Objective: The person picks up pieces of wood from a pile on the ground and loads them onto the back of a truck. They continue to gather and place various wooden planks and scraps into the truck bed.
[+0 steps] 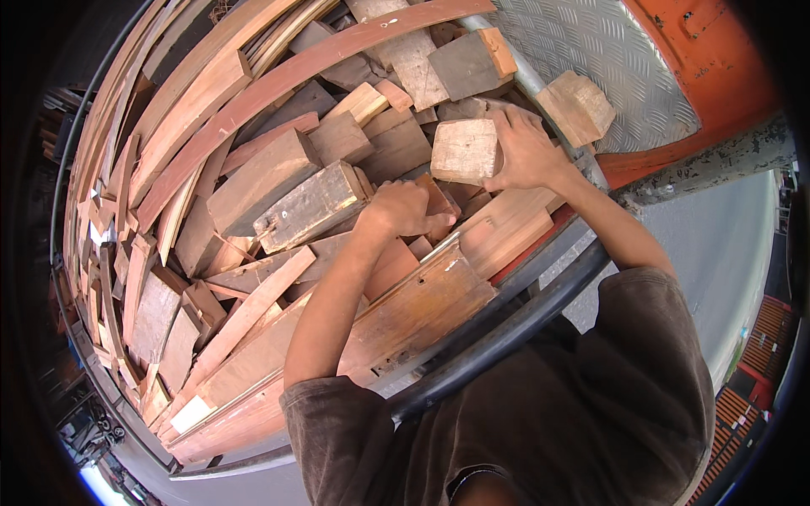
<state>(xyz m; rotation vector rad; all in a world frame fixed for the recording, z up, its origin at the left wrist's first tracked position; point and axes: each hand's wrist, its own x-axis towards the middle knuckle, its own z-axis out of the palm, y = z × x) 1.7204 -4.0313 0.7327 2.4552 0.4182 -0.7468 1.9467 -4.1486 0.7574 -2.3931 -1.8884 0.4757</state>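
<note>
My right hand (530, 153) is closed around the right side of a pale, rough-cut wood block (462, 152), its fingers over the far edge and the thumb near the front corner. Lower and to the left, my left hand (400, 209) is curled around a reddish-brown wood block (437, 199), most of which lies behind the fingers and thumb. Just left of that hand rests a weathered beam offcut (308, 207) with a whitish, scuffed face. Both hands are over a heap of mixed wood scraps.
A long curved reddish plank (287, 80) crosses the heap. Along the near side run wide boards (430, 299) and a dark rail (506, 325) before my body. A loose block (576, 108) lies against patterned metal plate (620, 59) at the right, beside an orange panel (717, 46).
</note>
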